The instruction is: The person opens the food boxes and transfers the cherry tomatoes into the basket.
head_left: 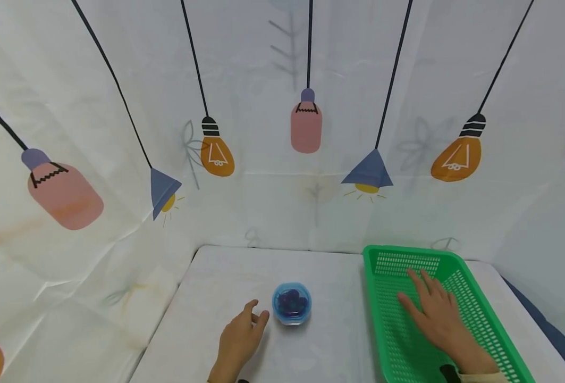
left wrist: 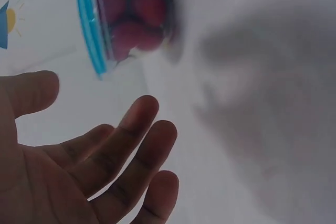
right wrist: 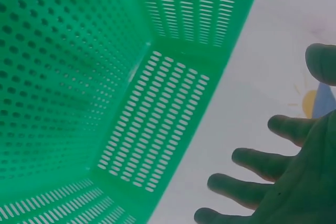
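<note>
A small clear jar with a light-blue rim [head_left: 292, 321] stands on the white table, with dark rounded pieces inside. In the left wrist view the pieces [left wrist: 149, 6] look red with some green, and the blue rim [left wrist: 90, 24] faces the thumb. My left hand [head_left: 241, 338] is just left of the jar, fingers loosely bent and apart from it. Over a green plastic basket [head_left: 379, 330] hovers my right hand [head_left: 437, 316], fingers spread and holding nothing. From the right wrist the hand [right wrist: 283, 182] shows apart from the basket's slotted wall [right wrist: 152, 124].
The white tabletop [head_left: 330, 340] carries the jar near its middle and the basket on its right side. Behind it hangs a pale cloth [head_left: 263, 213] printed with lamps and bulbs, which also runs along the left side.
</note>
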`<move>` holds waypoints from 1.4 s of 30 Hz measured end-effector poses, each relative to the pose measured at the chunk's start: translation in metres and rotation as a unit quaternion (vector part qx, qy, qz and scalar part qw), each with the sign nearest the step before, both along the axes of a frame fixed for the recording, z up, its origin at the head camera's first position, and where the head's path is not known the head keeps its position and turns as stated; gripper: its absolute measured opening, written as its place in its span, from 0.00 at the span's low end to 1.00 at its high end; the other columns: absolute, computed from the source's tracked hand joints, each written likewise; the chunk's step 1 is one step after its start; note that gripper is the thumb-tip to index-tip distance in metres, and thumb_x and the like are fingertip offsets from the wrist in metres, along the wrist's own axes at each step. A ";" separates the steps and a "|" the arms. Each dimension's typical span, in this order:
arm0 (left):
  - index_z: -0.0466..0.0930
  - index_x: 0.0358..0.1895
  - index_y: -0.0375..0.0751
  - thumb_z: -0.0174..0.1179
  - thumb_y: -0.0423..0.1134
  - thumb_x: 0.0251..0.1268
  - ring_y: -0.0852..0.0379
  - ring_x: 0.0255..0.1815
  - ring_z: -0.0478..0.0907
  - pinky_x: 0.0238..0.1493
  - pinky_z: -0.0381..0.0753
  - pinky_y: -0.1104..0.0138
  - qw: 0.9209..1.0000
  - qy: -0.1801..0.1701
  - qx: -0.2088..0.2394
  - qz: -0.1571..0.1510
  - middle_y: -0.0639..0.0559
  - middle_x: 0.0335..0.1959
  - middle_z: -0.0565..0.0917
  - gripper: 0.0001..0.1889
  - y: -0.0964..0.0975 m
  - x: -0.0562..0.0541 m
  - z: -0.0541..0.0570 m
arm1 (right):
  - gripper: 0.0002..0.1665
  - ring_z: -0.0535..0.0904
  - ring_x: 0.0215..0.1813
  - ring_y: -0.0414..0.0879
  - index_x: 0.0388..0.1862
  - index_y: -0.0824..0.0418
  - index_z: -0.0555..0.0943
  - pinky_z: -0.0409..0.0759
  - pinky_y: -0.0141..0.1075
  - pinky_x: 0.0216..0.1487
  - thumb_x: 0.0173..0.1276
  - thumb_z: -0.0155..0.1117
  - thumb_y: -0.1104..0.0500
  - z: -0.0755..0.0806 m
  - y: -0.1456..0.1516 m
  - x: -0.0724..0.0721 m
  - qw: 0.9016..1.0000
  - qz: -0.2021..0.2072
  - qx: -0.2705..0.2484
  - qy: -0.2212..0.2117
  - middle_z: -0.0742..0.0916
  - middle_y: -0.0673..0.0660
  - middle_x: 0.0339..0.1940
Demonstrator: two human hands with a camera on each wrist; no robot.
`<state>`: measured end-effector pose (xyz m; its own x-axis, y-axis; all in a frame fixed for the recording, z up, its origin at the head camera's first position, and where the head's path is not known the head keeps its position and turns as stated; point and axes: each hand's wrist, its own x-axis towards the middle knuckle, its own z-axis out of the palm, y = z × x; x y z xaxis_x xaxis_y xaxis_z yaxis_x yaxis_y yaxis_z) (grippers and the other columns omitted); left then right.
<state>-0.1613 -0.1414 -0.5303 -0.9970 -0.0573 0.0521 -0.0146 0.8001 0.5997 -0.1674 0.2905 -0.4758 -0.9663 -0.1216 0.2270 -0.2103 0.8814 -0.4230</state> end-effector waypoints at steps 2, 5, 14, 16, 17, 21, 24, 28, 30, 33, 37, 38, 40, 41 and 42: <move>0.72 0.69 0.40 0.51 0.67 0.72 0.56 0.37 0.83 0.37 0.79 0.54 0.999 -0.018 0.037 -0.003 0.57 0.39 0.87 0.36 0.003 0.000 -0.006 | 0.43 0.56 0.69 0.82 0.82 0.65 0.53 0.54 0.76 0.57 0.80 0.53 0.45 0.004 0.000 0.000 1.000 0.005 -0.002 0.027 0.61 0.81 0.74; 0.68 0.72 0.38 0.50 0.66 0.73 0.56 0.39 0.83 0.38 0.78 0.55 0.995 -0.040 0.094 -0.010 0.57 0.40 0.87 0.38 0.007 -0.001 -0.012 | 0.43 0.61 0.68 0.79 0.81 0.66 0.55 0.59 0.73 0.57 0.78 0.58 0.48 0.010 -0.002 0.001 0.998 0.018 -0.011 0.065 0.65 0.79 0.73; 0.57 0.76 0.32 0.55 0.55 0.75 0.56 0.37 0.81 0.42 0.76 0.58 0.968 -0.080 0.235 -0.039 0.55 0.37 0.85 0.38 0.018 -0.004 -0.026 | 0.46 0.67 0.68 0.75 0.82 0.63 0.52 0.66 0.69 0.59 0.76 0.61 0.49 0.031 -0.027 0.000 0.995 0.046 -0.032 0.081 0.69 0.75 0.73; 0.56 0.77 0.31 0.56 0.52 0.75 0.54 0.37 0.82 0.43 0.77 0.58 0.958 -0.082 0.271 -0.035 0.52 0.38 0.85 0.38 0.021 -0.004 -0.029 | 0.46 0.66 0.70 0.74 0.83 0.60 0.52 0.65 0.68 0.61 0.76 0.61 0.49 0.035 -0.035 0.000 0.995 0.048 -0.039 0.079 0.68 0.73 0.74; 0.55 0.77 0.31 0.56 0.51 0.75 0.53 0.36 0.82 0.42 0.77 0.59 0.952 -0.086 0.293 -0.031 0.51 0.38 0.85 0.38 0.022 -0.005 -0.030 | 0.46 0.65 0.70 0.73 0.83 0.60 0.52 0.65 0.68 0.61 0.76 0.62 0.49 0.036 -0.038 0.000 0.995 0.051 -0.043 0.078 0.68 0.73 0.74; 0.52 0.77 0.29 0.57 0.46 0.74 0.52 0.36 0.83 0.40 0.76 0.61 0.925 -0.099 0.367 -0.010 0.48 0.39 0.86 0.38 0.028 -0.006 -0.034 | 0.45 0.64 0.72 0.72 0.83 0.59 0.53 0.64 0.68 0.63 0.76 0.61 0.48 0.039 -0.049 -0.001 0.994 0.059 -0.051 0.072 0.68 0.71 0.75; 0.52 0.77 0.30 0.56 0.45 0.74 0.52 0.36 0.83 0.37 0.77 0.61 0.914 -0.104 0.393 0.002 0.47 0.40 0.85 0.37 0.032 -0.005 -0.036 | 0.44 0.64 0.72 0.72 0.82 0.63 0.55 0.64 0.67 0.64 0.76 0.62 0.49 0.039 -0.056 -0.002 0.993 0.068 -0.055 0.076 0.69 0.71 0.74; 0.52 0.77 0.29 0.54 0.42 0.75 0.51 0.36 0.83 0.33 0.82 0.60 0.897 -0.099 0.431 0.002 0.43 0.41 0.85 0.35 0.037 -0.003 -0.036 | 0.44 0.64 0.73 0.70 0.82 0.62 0.56 0.64 0.66 0.65 0.76 0.62 0.48 0.037 -0.065 -0.003 0.993 0.070 -0.060 0.074 0.69 0.69 0.75; 0.51 0.77 0.29 0.54 0.41 0.75 0.51 0.36 0.83 0.32 0.83 0.59 0.890 -0.094 0.446 -0.002 0.42 0.42 0.85 0.35 0.039 -0.002 -0.036 | 0.44 0.63 0.74 0.68 0.82 0.60 0.55 0.64 0.65 0.66 0.76 0.61 0.46 0.037 -0.070 -0.004 0.994 0.067 -0.063 0.066 0.68 0.67 0.76; 0.51 0.77 0.29 0.55 0.41 0.75 0.50 0.36 0.84 0.31 0.84 0.60 0.884 -0.088 0.460 0.000 0.40 0.42 0.85 0.35 0.040 0.000 -0.036 | 0.45 0.63 0.74 0.67 0.82 0.60 0.56 0.64 0.64 0.67 0.76 0.61 0.43 0.037 -0.079 -0.006 0.994 0.062 -0.062 0.058 0.68 0.66 0.76; 0.53 0.77 0.32 0.56 0.41 0.75 0.51 0.36 0.84 0.31 0.84 0.62 0.883 -0.088 0.461 0.010 0.40 0.43 0.85 0.35 0.042 0.001 -0.035 | 0.45 0.64 0.75 0.65 0.81 0.61 0.58 0.65 0.63 0.67 0.74 0.63 0.44 0.040 -0.090 -0.007 0.995 0.060 -0.061 0.052 0.68 0.65 0.77; 0.53 0.77 0.32 0.56 0.41 0.75 0.51 0.36 0.84 0.31 0.83 0.63 0.883 -0.089 0.460 0.012 0.40 0.43 0.85 0.34 0.042 0.001 -0.034 | 0.45 0.64 0.75 0.64 0.81 0.61 0.58 0.66 0.62 0.67 0.74 0.64 0.45 0.040 -0.093 -0.007 0.995 0.061 -0.061 0.054 0.69 0.64 0.77; 0.53 0.77 0.32 0.56 0.41 0.75 0.51 0.36 0.84 0.31 0.84 0.63 0.883 -0.090 0.460 0.016 0.40 0.43 0.85 0.35 0.042 0.001 -0.034 | 0.45 0.66 0.74 0.64 0.80 0.63 0.60 0.67 0.62 0.67 0.72 0.67 0.49 0.043 -0.100 -0.007 0.994 0.065 -0.063 0.061 0.71 0.64 0.76; 0.53 0.77 0.32 0.56 0.41 0.75 0.51 0.37 0.84 0.31 0.84 0.62 0.883 -0.091 0.460 0.018 0.40 0.43 0.85 0.35 0.043 0.002 -0.034 | 0.45 0.68 0.73 0.64 0.79 0.63 0.61 0.68 0.61 0.66 0.71 0.68 0.50 0.043 -0.104 -0.007 0.994 0.066 -0.060 0.065 0.72 0.64 0.75; 0.53 0.77 0.32 0.56 0.41 0.74 0.51 0.37 0.84 0.32 0.84 0.62 0.883 -0.091 0.461 0.019 0.40 0.43 0.85 0.35 0.043 0.002 -0.033 | 0.45 0.70 0.71 0.63 0.79 0.63 0.62 0.70 0.61 0.65 0.70 0.70 0.51 0.044 -0.108 -0.007 0.994 0.066 -0.054 0.072 0.74 0.65 0.73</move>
<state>-0.1592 -0.0986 -0.5636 -0.9804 -0.0257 -0.1953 -0.1946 -0.0291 0.9805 -0.1740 0.1826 -0.4320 -0.9001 -0.2119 0.3806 -0.3860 0.7930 -0.4714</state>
